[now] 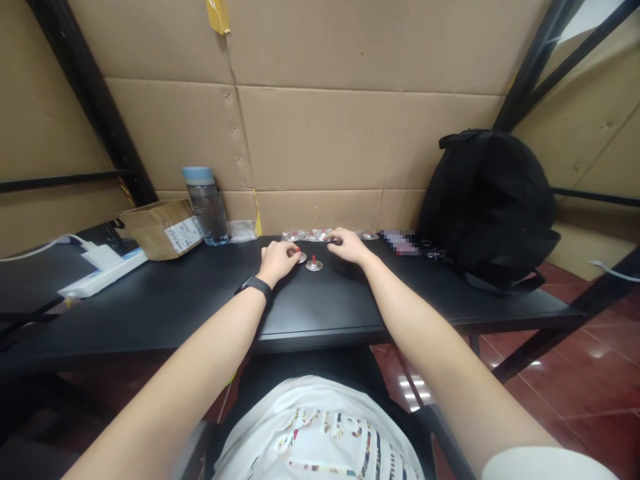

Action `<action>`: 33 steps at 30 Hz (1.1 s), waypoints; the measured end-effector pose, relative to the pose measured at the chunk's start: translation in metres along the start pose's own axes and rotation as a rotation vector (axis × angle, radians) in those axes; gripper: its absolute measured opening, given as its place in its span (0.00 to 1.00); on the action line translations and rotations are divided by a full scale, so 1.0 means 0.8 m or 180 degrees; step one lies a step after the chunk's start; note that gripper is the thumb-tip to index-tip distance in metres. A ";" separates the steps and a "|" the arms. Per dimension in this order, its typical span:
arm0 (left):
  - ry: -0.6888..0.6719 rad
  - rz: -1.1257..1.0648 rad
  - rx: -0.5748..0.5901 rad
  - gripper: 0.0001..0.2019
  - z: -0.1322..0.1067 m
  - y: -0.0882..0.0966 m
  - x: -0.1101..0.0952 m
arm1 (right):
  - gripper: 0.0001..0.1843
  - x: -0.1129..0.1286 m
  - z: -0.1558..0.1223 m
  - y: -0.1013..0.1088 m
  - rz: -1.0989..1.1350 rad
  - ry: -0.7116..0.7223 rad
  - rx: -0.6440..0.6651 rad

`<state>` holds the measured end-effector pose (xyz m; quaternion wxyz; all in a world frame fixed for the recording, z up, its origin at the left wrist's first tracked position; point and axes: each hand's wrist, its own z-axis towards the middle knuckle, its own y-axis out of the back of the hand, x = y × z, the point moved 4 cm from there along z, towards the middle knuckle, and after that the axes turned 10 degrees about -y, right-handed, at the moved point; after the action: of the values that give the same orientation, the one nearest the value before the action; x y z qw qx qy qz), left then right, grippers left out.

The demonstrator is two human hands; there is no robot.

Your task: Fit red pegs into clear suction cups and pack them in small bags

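Observation:
My left hand [278,260] is closed, its thumb and fingers pinching the red stem of a small silver spinning top [302,258]; the top's disc shows just past the fingertips. Beside it on the black table stands another silver spinning top [314,266] with its red stem pointing up. My right hand [347,245] is over the table farther back, thumb and forefinger curved and apart, with nothing visible between them. Its fingertips are close to a row of silver tops with red parts [311,235], which appear to be in clear wrapping along the wall. The hand partly hides this row.
At the back left are a water bottle [207,208], an open cardboard box [159,230], a clear packet [243,231] and a white power strip [104,272]. A black backpack [493,207] stands at the right, near a blurred-out item [400,243] and keys [434,254]. Cardboard [320,147] lines the back.

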<state>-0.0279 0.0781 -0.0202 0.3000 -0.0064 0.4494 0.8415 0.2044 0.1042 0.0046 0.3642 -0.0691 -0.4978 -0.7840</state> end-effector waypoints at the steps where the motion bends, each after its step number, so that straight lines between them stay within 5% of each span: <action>1: -0.0008 -0.0010 -0.0001 0.08 0.000 0.000 -0.001 | 0.16 0.012 -0.002 -0.006 0.0124 0.0178 0.0358; 4: -0.0006 -0.0002 0.0025 0.07 0.000 0.001 -0.003 | 0.19 0.038 -0.009 -0.019 0.0231 0.0477 0.1059; 9: -0.0072 0.0021 0.0066 0.08 0.000 0.003 -0.009 | 0.11 0.043 -0.010 -0.027 0.0177 0.0586 0.1403; 14: 0.0011 -0.0206 0.0052 0.07 0.000 0.011 -0.013 | 0.06 0.032 -0.013 -0.018 0.0198 0.0431 0.1295; 20: 0.0215 -0.1008 0.0077 0.06 0.000 0.006 -0.013 | 0.06 0.024 -0.017 -0.010 0.0978 -0.0334 0.0498; 26: -0.0123 -0.1961 -0.0063 0.07 0.001 -0.004 -0.029 | 0.09 0.041 -0.028 -0.023 0.2046 -0.0777 0.0857; 33: 0.0124 -0.2280 -0.0191 0.07 -0.003 -0.003 -0.028 | 0.15 0.054 -0.038 -0.030 0.3088 -0.1046 0.1179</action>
<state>-0.0087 0.0660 -0.0168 0.5670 -0.1883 0.3993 0.6954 0.1654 0.0627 -0.0075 0.6077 -0.3472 -0.5890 -0.4040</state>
